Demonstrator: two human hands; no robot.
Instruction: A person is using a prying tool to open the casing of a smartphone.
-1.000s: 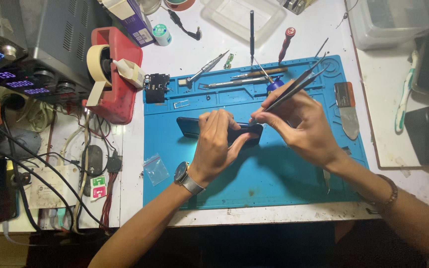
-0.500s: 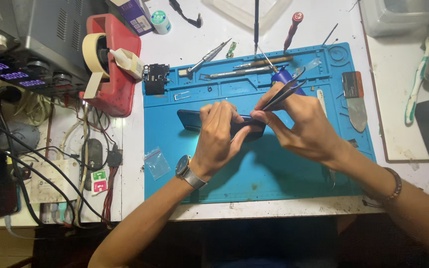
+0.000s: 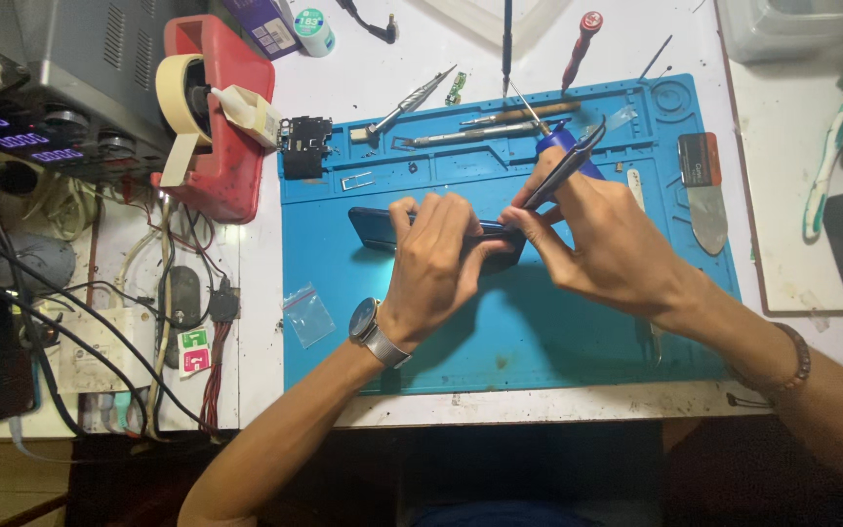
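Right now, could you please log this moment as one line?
left hand: holds phone on edge | right hand: tweezers at phone's end | surface: blue mat | nearby: screwdrivers

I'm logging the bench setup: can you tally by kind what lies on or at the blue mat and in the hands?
Dark phones: 1, held on edge by the left hand, phone
Tweezers: 1, in the right hand, tweezers
Long metal tools along the mat's top tray: 3
Red-handled screwdrivers: 1
Scrapers: 1
Total: 7
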